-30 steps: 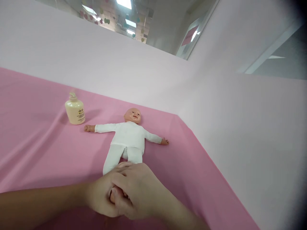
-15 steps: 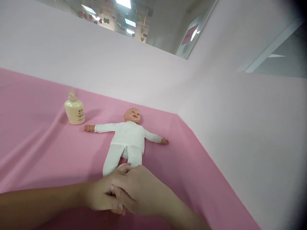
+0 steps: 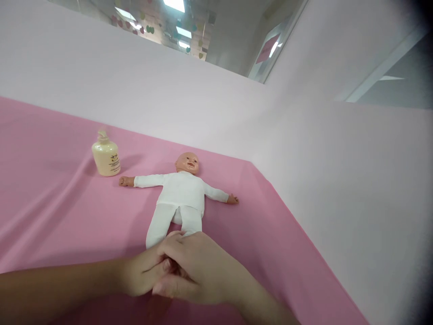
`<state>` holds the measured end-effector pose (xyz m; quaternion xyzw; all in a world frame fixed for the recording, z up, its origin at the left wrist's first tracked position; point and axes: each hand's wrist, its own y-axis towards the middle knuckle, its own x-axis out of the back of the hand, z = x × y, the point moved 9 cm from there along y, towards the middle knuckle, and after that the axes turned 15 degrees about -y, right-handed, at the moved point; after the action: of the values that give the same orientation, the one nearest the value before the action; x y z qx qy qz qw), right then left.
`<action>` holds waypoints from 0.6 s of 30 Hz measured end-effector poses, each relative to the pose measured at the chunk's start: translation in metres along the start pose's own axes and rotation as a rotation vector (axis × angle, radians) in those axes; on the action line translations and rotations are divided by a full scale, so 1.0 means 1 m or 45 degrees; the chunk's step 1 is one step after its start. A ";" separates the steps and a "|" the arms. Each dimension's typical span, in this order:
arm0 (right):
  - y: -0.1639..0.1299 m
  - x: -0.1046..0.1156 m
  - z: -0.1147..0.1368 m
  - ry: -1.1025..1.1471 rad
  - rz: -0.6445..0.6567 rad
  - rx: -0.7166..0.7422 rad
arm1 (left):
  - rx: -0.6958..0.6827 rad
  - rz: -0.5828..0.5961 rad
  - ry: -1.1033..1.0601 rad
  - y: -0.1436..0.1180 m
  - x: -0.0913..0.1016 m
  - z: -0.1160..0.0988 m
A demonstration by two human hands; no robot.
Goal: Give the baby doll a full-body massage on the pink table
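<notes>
A baby doll (image 3: 181, 192) in a white top and trousers lies on its back with its arms spread. Its head points away from me. My left hand (image 3: 149, 271) and my right hand (image 3: 201, 271) are closed together over the lower part of its legs. The right hand covers the left one's fingers, and its thumb crosses in front. Whether a doll's foot is between my palms is hidden. Below the hands shows a blurred brownish shape (image 3: 158, 306), perhaps a foot. A pale yellow pump bottle (image 3: 106, 158) stands upright beside the doll's outstretched hand on the left.
Pink cloth (image 3: 264, 239) covers the surface under the doll, with creases at left. White walls (image 3: 118, 76) rise behind it and to the right, meeting in a corner. A window (image 3: 230, 40) with lights and coloured hanging shapes is set in the back wall.
My right thumb has shifted down and left across the left hand, and the clasped fingers have moved against each other. The doll and the bottle stay in place.
</notes>
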<state>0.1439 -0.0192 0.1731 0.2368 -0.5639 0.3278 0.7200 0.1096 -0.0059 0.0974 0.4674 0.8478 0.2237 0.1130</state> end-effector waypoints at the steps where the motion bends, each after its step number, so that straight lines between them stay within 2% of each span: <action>1: 0.000 -0.002 -0.001 0.023 0.006 -0.023 | 0.027 -0.045 -0.042 -0.001 0.002 0.003; 6: 0.001 -0.008 -0.002 -0.046 -0.039 -0.066 | 0.172 -0.197 -0.321 0.003 0.002 -0.001; 8: 0.001 -0.006 0.000 -0.081 -0.063 -0.058 | 0.212 -0.249 -0.327 0.005 0.004 -0.004; 10: 0.001 -0.004 0.002 -0.096 -0.060 -0.041 | 0.158 -0.269 -0.262 0.006 0.007 -0.009; 14: 0.000 0.001 0.008 -0.118 -0.040 0.028 | -0.052 -0.067 -0.003 0.004 0.002 -0.016; 18: -0.002 0.005 0.011 -0.136 -0.036 0.058 | -0.102 0.088 0.225 0.000 -0.002 -0.007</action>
<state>0.1390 -0.0271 0.1805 0.2780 -0.5905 0.3174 0.6879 0.1080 -0.0096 0.1035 0.4700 0.8281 0.3016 0.0487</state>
